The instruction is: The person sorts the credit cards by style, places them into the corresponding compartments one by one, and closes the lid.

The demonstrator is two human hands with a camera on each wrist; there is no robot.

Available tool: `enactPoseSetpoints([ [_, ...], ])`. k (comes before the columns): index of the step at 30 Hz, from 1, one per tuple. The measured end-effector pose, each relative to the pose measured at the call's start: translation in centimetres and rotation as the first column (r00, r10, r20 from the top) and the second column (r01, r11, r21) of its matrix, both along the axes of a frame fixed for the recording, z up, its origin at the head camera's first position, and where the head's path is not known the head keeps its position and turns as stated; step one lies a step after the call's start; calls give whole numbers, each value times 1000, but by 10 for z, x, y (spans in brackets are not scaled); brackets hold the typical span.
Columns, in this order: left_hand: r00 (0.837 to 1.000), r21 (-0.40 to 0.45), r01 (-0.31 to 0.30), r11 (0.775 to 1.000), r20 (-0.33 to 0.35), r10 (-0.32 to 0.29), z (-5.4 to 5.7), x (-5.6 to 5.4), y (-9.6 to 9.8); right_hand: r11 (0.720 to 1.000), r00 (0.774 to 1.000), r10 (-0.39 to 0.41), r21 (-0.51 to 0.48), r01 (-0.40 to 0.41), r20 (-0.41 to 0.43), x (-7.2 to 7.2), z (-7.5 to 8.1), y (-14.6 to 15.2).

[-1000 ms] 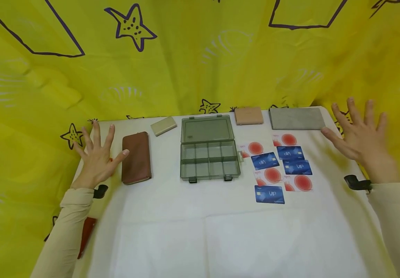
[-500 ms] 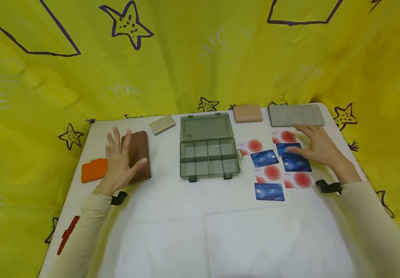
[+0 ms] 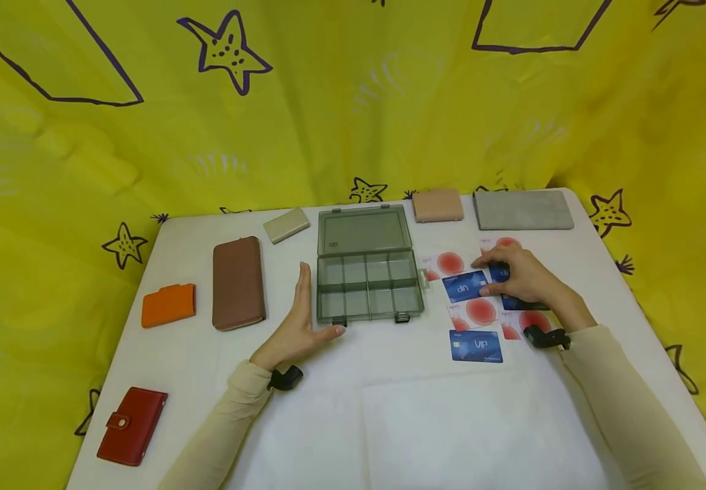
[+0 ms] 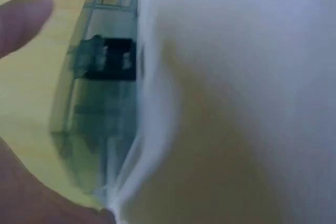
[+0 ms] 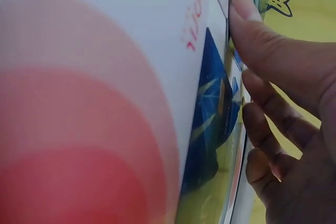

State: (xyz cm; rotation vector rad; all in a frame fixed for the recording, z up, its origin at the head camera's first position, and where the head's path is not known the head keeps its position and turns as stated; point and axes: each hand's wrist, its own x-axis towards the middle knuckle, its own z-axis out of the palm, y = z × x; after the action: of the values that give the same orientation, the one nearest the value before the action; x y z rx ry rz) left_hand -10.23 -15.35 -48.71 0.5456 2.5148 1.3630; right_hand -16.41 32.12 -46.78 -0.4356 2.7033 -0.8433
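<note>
In the head view my right hand [image 3: 527, 275] reaches over the cards right of the box. Its thumb and index finger stand apart at the long edges of a blue VIP card [image 3: 459, 288], which lies flat; whether they press it I cannot tell. The right wrist view shows the thumb [image 5: 262, 40] near a blue card, above a white-and-red card [image 5: 89, 108] close to the camera. My left hand [image 3: 294, 330] is by the left side of the open green divided plastic box [image 3: 370, 309], fingers straight, thumb near its front latch. Nothing is in its grasp.
At the left lie a brown wallet [image 3: 238, 282], an orange card holder [image 3: 169, 305] and a red snap wallet [image 3: 132, 425]. Along the back are a beige case [image 3: 286, 225], a pink wallet [image 3: 438, 205] and a grey wallet [image 3: 523, 209]. Another blue card [image 3: 476, 346] lies nearer.
Both hands have come inward. The left moved right, from over the brown wallet to the box's side; the right moved left from the table's right edge to the blue card. The cards keep their places.
</note>
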Motion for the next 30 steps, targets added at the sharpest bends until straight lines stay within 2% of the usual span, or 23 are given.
enactPoseSetpoints([
  [3, 999, 7, 5, 1000, 45, -6, -7, 5, 3, 1000, 1000, 26, 2, -26, 16, -1, -1, -4],
  [6, 998, 8, 22, 1000, 61, -23, -9, 8, 5, 999, 999, 52, 10, -52, 13, -3, 1, -6],
  [11, 997, 19, 45, 999, 54, -46, -7, 6, 7, 997, 997, 76, 8, -75, -17, -6, 5, -5],
  [17, 998, 29, 41, 999, 44, -42, -10, 3, 4, 996, 997, 83, -38, -83, 6, -4, 9, -2],
  [21, 999, 36, 34, 999, 30, -35, -13, 2, 3, 989, 998, 52, -135, -56, -31, 3, 12, 1],
  [26, 1000, 37, 18, 999, -7, -18, -14, 1, 5, 950, 995, -29, -312, -3, -97, 8, 14, -2],
  [30, 1000, 29, 7, 1000, -10, -7, -14, 1, 7, 925, 979, -130, -375, 63, -156, 10, 14, -12],
])
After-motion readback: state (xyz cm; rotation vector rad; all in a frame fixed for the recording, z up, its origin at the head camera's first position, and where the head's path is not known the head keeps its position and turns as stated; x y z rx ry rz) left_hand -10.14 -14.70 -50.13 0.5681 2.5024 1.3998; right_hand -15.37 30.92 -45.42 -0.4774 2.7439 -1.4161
